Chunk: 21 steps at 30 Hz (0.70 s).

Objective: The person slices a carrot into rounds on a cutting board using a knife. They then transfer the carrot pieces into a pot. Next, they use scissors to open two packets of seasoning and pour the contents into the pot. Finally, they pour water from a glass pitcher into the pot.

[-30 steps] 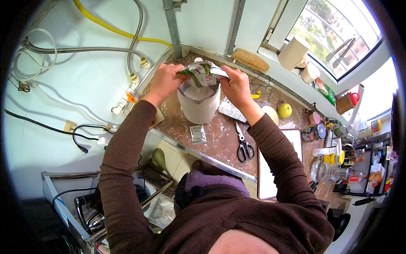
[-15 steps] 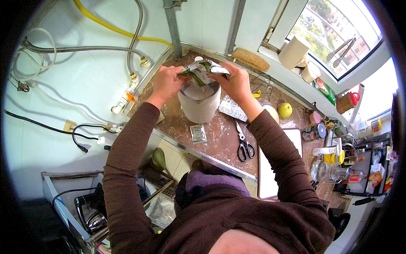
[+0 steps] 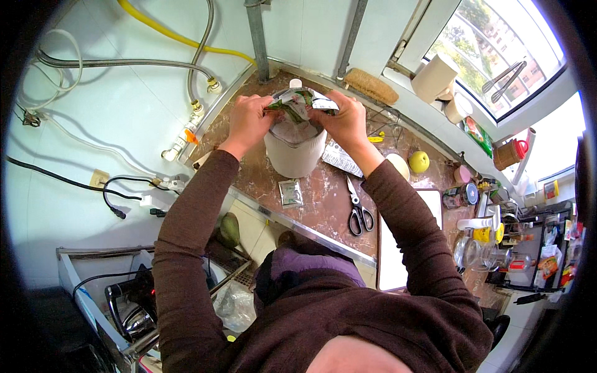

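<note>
Both my hands grip a green and silver packet [image 3: 296,104] above a white ribbed container [image 3: 294,156]. Pinched at its left end, the packet is in my left hand [image 3: 250,122]; my right hand [image 3: 345,122] closes on its right end. The packet tips over the container's wide mouth, and something pale shows inside below it. Whether anything is pouring out I cannot tell. On the brown counter [image 3: 323,202] in front of the container lies a small clear sachet [image 3: 290,193]. Black-handled scissors [image 3: 357,214] and a silver printed packet [image 3: 342,159] lie to the right.
A white cutting board [image 3: 404,255] lies under my right forearm. Beyond it stand a yellow-green apple [image 3: 419,161], a dark-lidded jar [image 3: 460,195] and other kitchen goods. A brown loofah [image 3: 371,86] rests along the back wall. Hoses and a valve [image 3: 186,142] run along the left wall.
My hands still hold the packet over the container, in nearly the same pose. The whole view has shifted slightly.
</note>
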### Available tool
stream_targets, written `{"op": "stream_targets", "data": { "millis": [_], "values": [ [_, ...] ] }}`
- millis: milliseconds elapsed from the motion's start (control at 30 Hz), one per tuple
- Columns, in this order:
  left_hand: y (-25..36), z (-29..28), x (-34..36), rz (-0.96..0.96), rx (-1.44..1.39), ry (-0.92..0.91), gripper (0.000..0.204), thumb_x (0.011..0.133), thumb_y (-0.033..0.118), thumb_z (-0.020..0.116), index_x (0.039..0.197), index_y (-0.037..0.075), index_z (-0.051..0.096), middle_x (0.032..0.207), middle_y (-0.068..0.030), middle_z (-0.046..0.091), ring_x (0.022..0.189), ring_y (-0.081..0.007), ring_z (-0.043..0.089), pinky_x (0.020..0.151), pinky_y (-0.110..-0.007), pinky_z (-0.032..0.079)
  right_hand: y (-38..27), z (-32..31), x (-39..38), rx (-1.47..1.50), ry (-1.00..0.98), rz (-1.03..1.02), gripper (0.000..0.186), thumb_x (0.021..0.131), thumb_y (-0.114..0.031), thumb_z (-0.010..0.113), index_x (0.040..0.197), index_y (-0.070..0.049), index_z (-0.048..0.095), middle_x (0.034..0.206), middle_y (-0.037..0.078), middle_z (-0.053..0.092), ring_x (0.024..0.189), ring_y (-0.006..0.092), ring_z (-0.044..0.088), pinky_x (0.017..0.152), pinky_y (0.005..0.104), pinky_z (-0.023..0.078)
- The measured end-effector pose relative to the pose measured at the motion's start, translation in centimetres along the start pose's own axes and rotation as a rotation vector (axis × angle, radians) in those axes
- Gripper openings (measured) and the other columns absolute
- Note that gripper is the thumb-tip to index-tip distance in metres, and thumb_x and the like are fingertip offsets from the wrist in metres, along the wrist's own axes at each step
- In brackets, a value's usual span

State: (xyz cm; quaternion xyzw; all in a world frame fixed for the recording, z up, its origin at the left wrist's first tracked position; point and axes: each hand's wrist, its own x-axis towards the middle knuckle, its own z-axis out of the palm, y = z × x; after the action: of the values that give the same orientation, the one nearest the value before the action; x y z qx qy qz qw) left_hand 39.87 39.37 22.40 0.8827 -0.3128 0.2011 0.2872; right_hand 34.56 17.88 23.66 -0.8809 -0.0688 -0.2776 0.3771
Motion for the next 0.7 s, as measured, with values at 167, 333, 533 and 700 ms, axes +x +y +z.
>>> {"op": "stream_targets", "data": {
  "millis": [167,333,533,700],
  "values": [
    [0.0,0.5,0.0,0.019,0.040,0.042,0.014,0.073,0.023,0.070,0.076,0.011,0.063,0.066,-0.0066,0.057,0.067,-0.0272,0.054,0.067,-0.038,0.039,1.3,1.5,-0.1,-0.028,0.127,-0.086,0.025,0.063,-0.017,0.079,0.076,-0.010,0.059,0.068,0.011,0.061,0.068,0.0343,0.058,0.061,0.0425,0.046],
    [-0.2,1.0,-0.3,-0.002,0.014,0.069,0.015,0.072,0.023,0.072,0.076,0.011,0.064,0.067,-0.0061,0.057,0.067,-0.0273,0.054,0.070,-0.038,0.039,1.5,2.2,-0.4,-0.042,0.183,-0.113,0.022,0.062,-0.011,0.076,0.077,-0.009,0.059,0.069,0.011,0.062,0.068,0.0328,0.059,0.063,0.0401,0.045],
    [-0.1,1.1,-0.4,-0.030,0.082,0.075,0.017,0.071,0.022,0.073,0.083,0.011,0.068,0.079,-0.0050,0.060,0.083,-0.0254,0.053,0.076,-0.037,0.038,1.7,2.6,-0.9,-0.037,0.227,-0.133,0.018,0.062,-0.005,0.069,0.076,-0.009,0.058,0.067,0.011,0.060,0.065,0.0335,0.057,0.061,0.0407,0.044],
    [0.2,1.2,-0.6,-0.059,0.069,0.121,0.024,0.069,0.021,0.074,0.091,0.013,0.070,0.087,-0.0034,0.060,0.092,-0.0251,0.050,0.080,-0.036,0.038,2.0,2.5,-1.0,-0.032,0.217,-0.120,0.018,0.062,-0.006,0.069,0.077,-0.010,0.059,0.067,0.010,0.061,0.065,0.0325,0.057,0.062,0.0397,0.044]
  ]
}}
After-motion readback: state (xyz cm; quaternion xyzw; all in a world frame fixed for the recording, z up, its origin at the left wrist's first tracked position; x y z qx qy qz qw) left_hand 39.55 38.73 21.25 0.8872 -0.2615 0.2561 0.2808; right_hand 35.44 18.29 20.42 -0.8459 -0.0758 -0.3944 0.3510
